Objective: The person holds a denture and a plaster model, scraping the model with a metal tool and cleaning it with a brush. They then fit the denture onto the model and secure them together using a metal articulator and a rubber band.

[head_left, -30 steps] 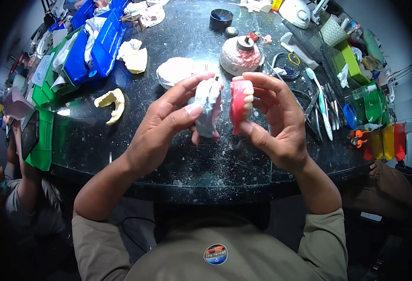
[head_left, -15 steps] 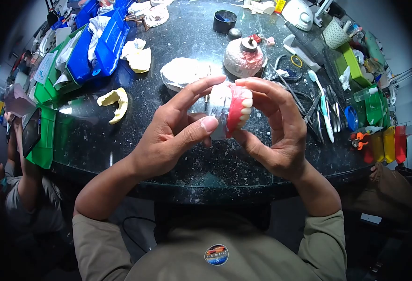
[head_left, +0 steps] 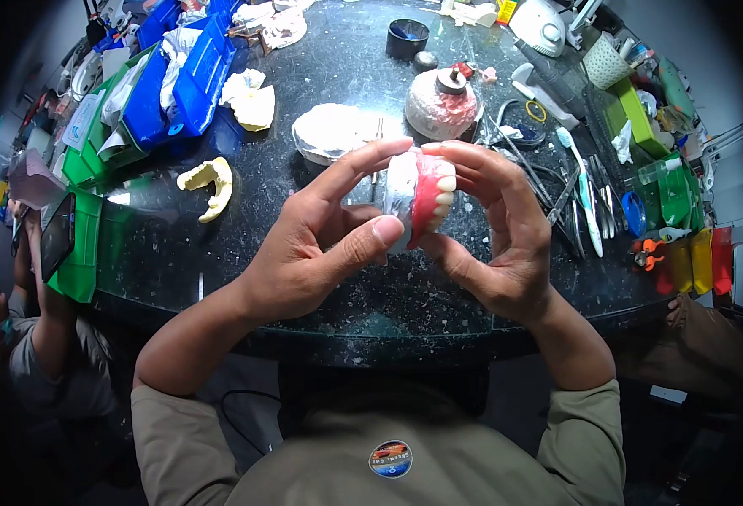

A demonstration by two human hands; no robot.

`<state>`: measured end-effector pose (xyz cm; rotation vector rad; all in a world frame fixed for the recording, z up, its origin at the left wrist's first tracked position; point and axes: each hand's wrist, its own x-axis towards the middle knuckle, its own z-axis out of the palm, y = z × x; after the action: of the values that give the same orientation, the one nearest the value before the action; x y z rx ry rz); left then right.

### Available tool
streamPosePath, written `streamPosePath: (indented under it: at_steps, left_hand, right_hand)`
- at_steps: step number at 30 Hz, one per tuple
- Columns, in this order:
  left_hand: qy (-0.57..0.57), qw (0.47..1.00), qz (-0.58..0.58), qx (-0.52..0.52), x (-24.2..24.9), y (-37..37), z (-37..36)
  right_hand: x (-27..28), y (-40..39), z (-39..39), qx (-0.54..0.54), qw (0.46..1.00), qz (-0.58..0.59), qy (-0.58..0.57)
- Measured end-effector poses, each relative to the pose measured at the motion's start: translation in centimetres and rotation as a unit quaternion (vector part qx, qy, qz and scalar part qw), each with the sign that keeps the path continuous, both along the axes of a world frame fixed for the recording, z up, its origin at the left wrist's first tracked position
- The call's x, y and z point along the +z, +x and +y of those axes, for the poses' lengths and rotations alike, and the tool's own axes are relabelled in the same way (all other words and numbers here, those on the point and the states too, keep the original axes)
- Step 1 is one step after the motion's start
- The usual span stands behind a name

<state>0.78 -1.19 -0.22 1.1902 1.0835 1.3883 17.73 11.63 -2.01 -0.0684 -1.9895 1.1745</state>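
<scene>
Between my two hands, above the dark bench, is a denture (head_left: 429, 201) with a pink-red base and cream teeth facing right. It sits against a whitish-grey plaster model (head_left: 399, 187). My left hand (head_left: 316, 232) grips the model, thumb on its front face and fingers over the top. My right hand (head_left: 506, 228) holds the denture's edge, fingertips at the top and thumb at the bottom. Behind my hands lie a white plaster piece (head_left: 327, 131) and a round plaster-and-pink lump (head_left: 440, 103) with a dark knob. A thin upright tool partly shows behind my left fingers.
A cream horseshoe-shaped piece (head_left: 218, 190) lies at left, near blue bins (head_left: 187, 93) and a green bin (head_left: 80, 253). A toothbrush (head_left: 586, 198) and several metal tools lie at right. A black cup (head_left: 407, 38) stands at the back. Another person's arm (head_left: 44, 295) is at far left.
The denture and model have turned slightly, so less of the model's side shows. My left thumb has shifted a little to the right. Both hands keep their hold.
</scene>
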Motion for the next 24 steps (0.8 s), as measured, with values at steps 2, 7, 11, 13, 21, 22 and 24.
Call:
streamPosePath:
  at_steps: [2,7,11,13,21,22,24]
  left_hand:
    - [0.000,1.000,-0.005,-0.003,0.01,0.01,0.00]
    - [0.001,1.000,-0.009,0.002,-0.05,0.11,0.00]
    - [0.021,1.000,-0.011,0.011,-0.45,0.14,0.01]
    - [0.018,1.000,-0.003,0.015,-0.48,0.17,0.04]
    - [-0.073,0.960,-0.263,-0.067,-0.50,0.01,0.52]
    - [-0.072,0.940,-0.326,-0.075,-0.57,-0.10,0.55]
    - [-0.064,0.904,-0.413,-0.093,-0.93,-0.57,0.58]
  right_hand:
    - [-0.03,0.04,0.04,0.002,1.000,-0.001,0.001]
    - [0.05,0.08,0.13,0.000,1.000,-0.013,0.005]
    - [0.71,0.71,0.37,0.036,0.997,-0.066,0.018]
    - [0.56,0.66,0.55,0.038,0.997,-0.069,0.024]
    - [0.53,0.17,0.22,-0.018,0.997,-0.077,-0.025]
    - [0.76,0.18,0.06,-0.015,0.995,-0.072,-0.065]
    - [0.72,0.03,0.19,-0.005,0.995,-0.063,-0.083]
